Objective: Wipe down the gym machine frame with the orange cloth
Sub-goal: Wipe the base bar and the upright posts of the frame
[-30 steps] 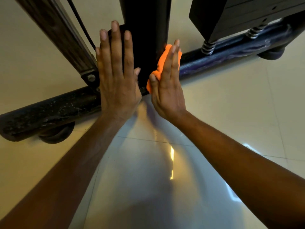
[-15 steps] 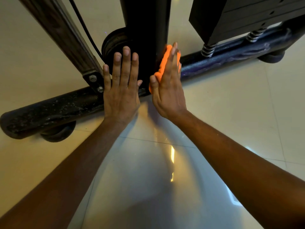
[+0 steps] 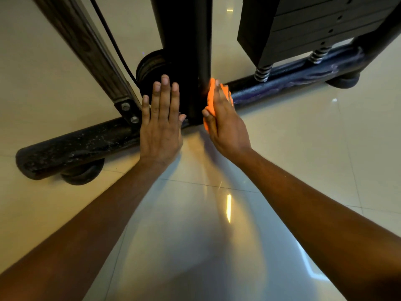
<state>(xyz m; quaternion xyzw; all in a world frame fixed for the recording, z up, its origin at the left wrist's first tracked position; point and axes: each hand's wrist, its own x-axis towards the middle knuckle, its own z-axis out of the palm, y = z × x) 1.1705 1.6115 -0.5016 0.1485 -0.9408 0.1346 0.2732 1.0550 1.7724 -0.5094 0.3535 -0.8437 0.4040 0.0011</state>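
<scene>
The black upright post (image 3: 184,40) of the gym machine frame rises from a dusty black base bar (image 3: 71,146) on the floor. My right hand (image 3: 225,124) presses the orange cloth (image 3: 210,98) with straight fingers against the post's right face, close to its foot. Only the cloth's edges show around the fingers. My left hand (image 3: 161,124) lies flat, fingers straight, against the post's near face just above the base bar.
A slanted brace (image 3: 91,53) bolts to the base bar at left, with a black cable (image 3: 112,42) and pulley wheel (image 3: 149,68) behind it. The weight stack (image 3: 303,29) sits on springs (image 3: 262,72) at upper right. Rubber feet (image 3: 82,172) rest on glossy tiles.
Both hands have slid down the post toward the base bar. The left hand dropped below the pulley wheel, and the right hand carried the cloth lower.
</scene>
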